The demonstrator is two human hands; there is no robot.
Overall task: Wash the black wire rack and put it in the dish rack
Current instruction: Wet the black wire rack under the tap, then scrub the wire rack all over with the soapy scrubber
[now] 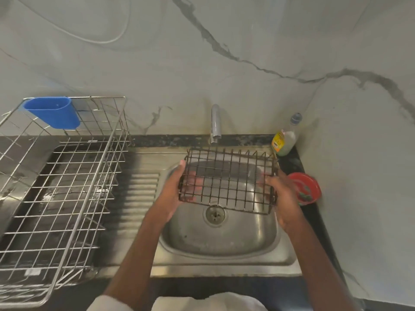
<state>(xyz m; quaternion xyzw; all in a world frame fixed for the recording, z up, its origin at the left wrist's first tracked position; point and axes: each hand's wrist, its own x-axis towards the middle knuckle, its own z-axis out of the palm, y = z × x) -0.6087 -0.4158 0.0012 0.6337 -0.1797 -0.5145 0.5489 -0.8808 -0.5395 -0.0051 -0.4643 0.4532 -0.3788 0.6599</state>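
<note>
Head view: black wire rack (228,180) between hands (gripped).

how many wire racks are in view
2: the black wire rack, held by both hands over the sink, and the silver dish rack on the counter to its left.

Black wire rack (228,179) between both hands, seemingly over sink (224,239)

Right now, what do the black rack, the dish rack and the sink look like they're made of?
Black wire rack: thin metal wire, probably dark-coated; the finish looks dull and worn in spots.
Dish rack: bright silvery wire, likely chromed or stainless steel; it glints.
Sink: brushed stainless steel by its grey sheen, with scuffs and a pressed, ribbed drainboard.
</note>
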